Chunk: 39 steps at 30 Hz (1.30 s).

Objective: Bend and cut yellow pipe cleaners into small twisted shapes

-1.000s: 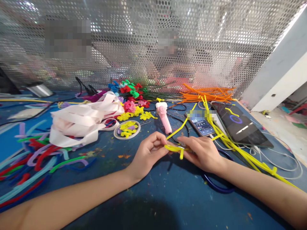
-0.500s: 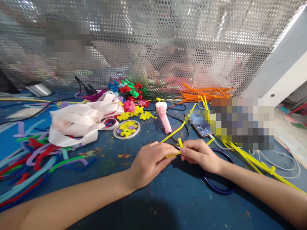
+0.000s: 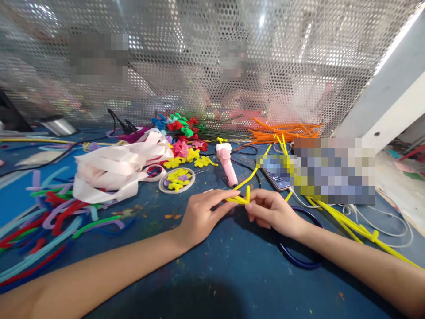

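Observation:
Near the middle of the blue table [image 3: 206,274], my left hand [image 3: 207,212] pinches a folded yellow fuzzy stem [image 3: 239,199] between thumb and fingers. My right hand [image 3: 270,210] holds the same stem at its bend, where a short end stands upright. A longer yellow strip [image 3: 247,178] runs up and away behind my hands. Just beyond them lies a pink handheld tool [image 3: 226,166] with a white top. A dark blue ring [image 3: 288,254] is partly hidden behind my right hand and forearm.
White ribbon [image 3: 106,173], a round dish [image 3: 161,184] of yellow pieces and coloured stems [image 3: 56,221] lie left. Behind are flower pieces [image 3: 181,148] and orange stems [image 3: 285,132] before a perforated metal screen [image 3: 186,66]. A phone [image 3: 277,177], cables and yellow stems [image 3: 345,219] are right.
My left fingers have moved slightly up and left, so more of the folded yellow stem shows between my hands. Its short end now stands straighter. The view has shifted slightly.

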### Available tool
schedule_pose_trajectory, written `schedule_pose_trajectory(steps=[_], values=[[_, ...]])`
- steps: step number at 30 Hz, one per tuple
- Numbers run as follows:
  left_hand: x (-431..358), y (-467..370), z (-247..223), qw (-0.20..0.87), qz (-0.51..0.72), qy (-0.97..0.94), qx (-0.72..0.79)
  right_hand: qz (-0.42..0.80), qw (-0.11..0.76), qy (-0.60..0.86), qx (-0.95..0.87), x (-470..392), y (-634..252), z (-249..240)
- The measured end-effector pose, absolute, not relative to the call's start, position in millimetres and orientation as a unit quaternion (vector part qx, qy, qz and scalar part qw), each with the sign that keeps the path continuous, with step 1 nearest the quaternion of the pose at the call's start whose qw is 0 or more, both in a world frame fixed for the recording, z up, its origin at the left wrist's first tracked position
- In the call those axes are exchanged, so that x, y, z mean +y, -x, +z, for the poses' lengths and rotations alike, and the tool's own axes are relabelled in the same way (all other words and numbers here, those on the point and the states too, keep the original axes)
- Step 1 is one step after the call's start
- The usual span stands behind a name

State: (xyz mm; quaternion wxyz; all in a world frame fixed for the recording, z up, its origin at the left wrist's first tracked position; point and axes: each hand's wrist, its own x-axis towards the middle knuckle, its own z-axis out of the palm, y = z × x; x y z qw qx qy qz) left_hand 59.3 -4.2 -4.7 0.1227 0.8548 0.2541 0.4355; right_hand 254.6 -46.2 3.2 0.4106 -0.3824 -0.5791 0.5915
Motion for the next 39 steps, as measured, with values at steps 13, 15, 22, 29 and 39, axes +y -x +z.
schedule_pose_trajectory(steps=[13,15,22,29,39], values=[[-1.3,-58.9,-4.7,0.318,0.411,-0.792,0.320,0.598,0.402,0.398,-0.568,-45.4,-253.2,2.8],[-1.1,-58.5,-5.0,0.338,0.411,-0.782,0.324,0.596,0.398,0.403,-0.570,-45.6,-253.2,3.2],[0.1,-62.0,-5.0,0.334,0.408,-0.788,0.319,0.567,0.406,0.425,-0.577,-45.0,-253.7,1.2],[-1.5,-55.0,-0.4,-0.011,0.368,-0.914,0.167,0.578,0.381,0.412,-0.592,-46.3,-254.7,2.1],[-3.7,-57.3,5.9,-0.243,0.300,-0.912,0.138,0.300,0.394,0.481,-0.724,-56.7,-250.8,0.1]])
